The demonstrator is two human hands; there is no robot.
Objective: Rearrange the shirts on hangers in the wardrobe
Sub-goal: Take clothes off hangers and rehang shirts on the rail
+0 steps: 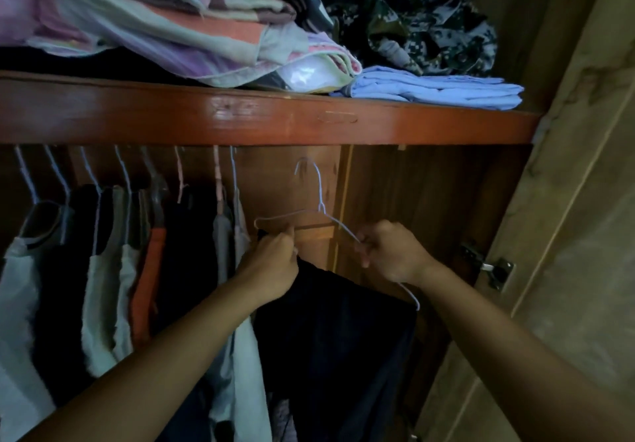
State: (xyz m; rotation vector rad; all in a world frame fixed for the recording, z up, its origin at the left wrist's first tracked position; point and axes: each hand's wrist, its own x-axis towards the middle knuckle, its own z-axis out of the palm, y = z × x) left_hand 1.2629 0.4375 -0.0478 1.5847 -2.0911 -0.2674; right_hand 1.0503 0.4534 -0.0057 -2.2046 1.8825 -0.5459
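Note:
A thin white wire hanger is held up inside the wardrobe, its hook below the shelf and apart from the other hangers. A dark garment droops from it, slipped down toward its right end. My left hand pinches the dark cloth at the hanger's left arm. My right hand grips the hanger's right arm wire. To the left hang several shirts on hangers, white, black and one with an orange edge.
A red-brown wooden shelf runs across above the hangers, stacked with folded blankets, a folded light-blue cloth and a camouflage garment. The open wardrobe door with a metal hinge stands at right.

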